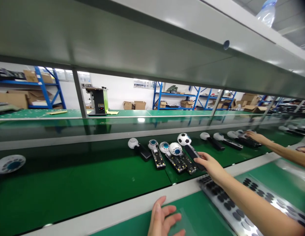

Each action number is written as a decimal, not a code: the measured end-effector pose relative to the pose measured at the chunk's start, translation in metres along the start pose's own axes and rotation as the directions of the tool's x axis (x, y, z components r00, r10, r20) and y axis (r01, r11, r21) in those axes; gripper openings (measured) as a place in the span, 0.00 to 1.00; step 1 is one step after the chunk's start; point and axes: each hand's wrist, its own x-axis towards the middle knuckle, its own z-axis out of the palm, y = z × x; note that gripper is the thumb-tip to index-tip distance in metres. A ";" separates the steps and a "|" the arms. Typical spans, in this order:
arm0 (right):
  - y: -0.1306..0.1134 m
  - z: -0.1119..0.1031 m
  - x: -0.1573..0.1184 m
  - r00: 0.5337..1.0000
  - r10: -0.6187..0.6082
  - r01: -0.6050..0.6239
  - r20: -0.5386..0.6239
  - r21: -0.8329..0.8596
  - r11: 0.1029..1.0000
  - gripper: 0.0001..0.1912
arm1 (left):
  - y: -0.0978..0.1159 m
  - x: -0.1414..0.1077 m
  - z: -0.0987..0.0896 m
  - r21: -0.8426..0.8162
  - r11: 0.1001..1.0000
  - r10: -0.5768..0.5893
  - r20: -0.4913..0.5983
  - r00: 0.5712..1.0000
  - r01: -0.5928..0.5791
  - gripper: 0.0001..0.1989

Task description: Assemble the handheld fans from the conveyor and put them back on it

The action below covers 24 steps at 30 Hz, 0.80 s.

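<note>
My right hand (212, 166) reaches over the green conveyor belt, its fingers closed around the black handle of a device with a football-patterned head (184, 139). Right beside it lie similar devices with white round heads (175, 149) and bare circuit boards (175, 163) in their handles. Another football-headed device with an exposed board (158, 159) rests just left of this cluster. My left hand (164, 218) is at the bottom middle, above the near green worktop, fingers apart and holding nothing. Part of the left hand is cut off by the lower edge.
Sheets with black round pads (227, 200) lie on the worktop under my right forearm. A co-worker's hand (257, 137) touches devices farther right on the belt (88, 186). A low grey shelf (142, 49) hangs overhead. A black-and-green machine (99, 101) stands behind.
</note>
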 end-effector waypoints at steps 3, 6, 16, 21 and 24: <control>-0.011 0.016 -0.064 0.996 -0.089 0.087 0.024 0.080 0.993 0.20 | -0.002 -0.004 -0.001 -0.064 0.996 0.060 0.055 0.997 -0.057 0.36; -0.016 0.041 -0.128 0.962 -0.236 0.220 0.136 0.122 0.968 0.26 | -0.002 -0.008 -0.001 -0.204 0.967 0.178 0.128 0.976 -0.150 0.39; -0.013 0.023 -0.002 0.998 0.047 -0.021 0.029 -0.594 0.804 0.23 | 0.005 0.000 -0.004 -0.147 0.984 0.111 0.066 0.992 -0.101 0.22; 0.002 0.005 0.068 0.986 0.168 -0.110 0.006 -0.735 0.669 0.16 | 0.000 -0.002 -0.001 -0.171 0.981 0.102 0.042 0.994 -0.093 0.22; 0.012 0.000 0.078 0.988 0.151 -0.080 0.020 -0.776 0.625 0.16 | 0.000 -0.005 0.001 -0.177 0.979 0.103 0.033 0.994 -0.096 0.21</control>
